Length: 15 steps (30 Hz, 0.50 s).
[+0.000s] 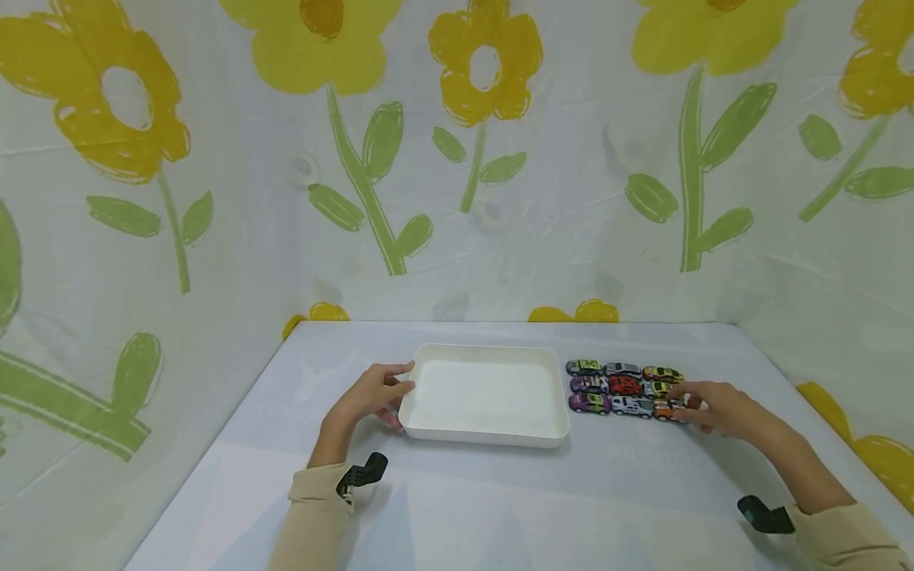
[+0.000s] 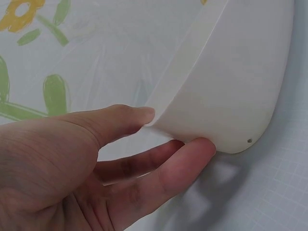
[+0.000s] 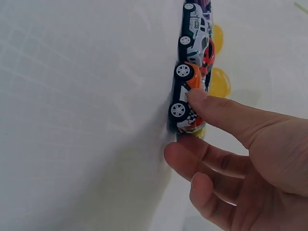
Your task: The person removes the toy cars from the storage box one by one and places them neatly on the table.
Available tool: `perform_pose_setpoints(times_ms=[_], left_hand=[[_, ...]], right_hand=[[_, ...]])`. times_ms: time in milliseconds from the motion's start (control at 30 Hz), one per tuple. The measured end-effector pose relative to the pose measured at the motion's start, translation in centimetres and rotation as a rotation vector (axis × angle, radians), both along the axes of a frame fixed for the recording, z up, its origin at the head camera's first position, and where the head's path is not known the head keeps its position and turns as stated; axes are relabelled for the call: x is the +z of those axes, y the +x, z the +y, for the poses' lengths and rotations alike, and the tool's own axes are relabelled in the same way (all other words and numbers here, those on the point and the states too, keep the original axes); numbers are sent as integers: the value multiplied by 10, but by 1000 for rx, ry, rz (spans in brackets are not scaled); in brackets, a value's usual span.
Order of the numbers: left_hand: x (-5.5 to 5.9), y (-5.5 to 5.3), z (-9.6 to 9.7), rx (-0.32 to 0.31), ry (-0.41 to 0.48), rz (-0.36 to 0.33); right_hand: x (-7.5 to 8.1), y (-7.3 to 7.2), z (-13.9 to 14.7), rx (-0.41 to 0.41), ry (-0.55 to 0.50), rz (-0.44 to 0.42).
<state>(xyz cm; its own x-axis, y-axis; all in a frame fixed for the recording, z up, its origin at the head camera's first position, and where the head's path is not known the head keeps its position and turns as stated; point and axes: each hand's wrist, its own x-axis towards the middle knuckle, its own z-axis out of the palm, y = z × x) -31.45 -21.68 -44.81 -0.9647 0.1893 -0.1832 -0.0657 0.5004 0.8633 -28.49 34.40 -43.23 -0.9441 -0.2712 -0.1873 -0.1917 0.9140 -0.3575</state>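
Note:
At the tray's left end my left hand [image 1: 373, 392] holds a shallow white tray [image 1: 485, 437], its thumb at the rim and its fingers against the outer wall, as the left wrist view shows. To the right of the tray, several small toy cars stand packed in three rows. My right hand [image 1: 724, 408] is at their right side. Its thumb touches an orange-and-white toy car [image 3: 194, 76] at the near right corner, and a forefinger is beside the rear of that car and a yellow toy car [image 1: 658, 389]. A silver toy car [image 3: 196, 36] adjoins the orange one.
A red toy car [image 1: 625, 385] sits mid-group, with a purple-and-green one [image 1: 589, 404] at the near left. The white table [image 1: 485, 507] meets a flower-printed curtain [image 1: 557, 198] at the back and sides. Dark wrist cameras sit at both cuffs.

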Motion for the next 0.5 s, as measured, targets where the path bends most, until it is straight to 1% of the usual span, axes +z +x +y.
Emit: perform_pose_setpoints(times_ms=[100,200,267,400,467,500], left_hand=[[1,1,1,3,2,1],[0,1,1,2,1,12],[-1,2,2,0,-8,20],[-1,5,3,-16,-80,70],[4,8,4,-26,-143,125],[8,10,4,-31,-187,170]], right_hand=[[-1,1,1,5,-10,22],[-1,3,1,4,-20,47],[-1,4,2,1,-22,85],[0,9,1,-46,-16,232],[0,13,0,-82,5,315],[1,14,0,-99,22,350]])
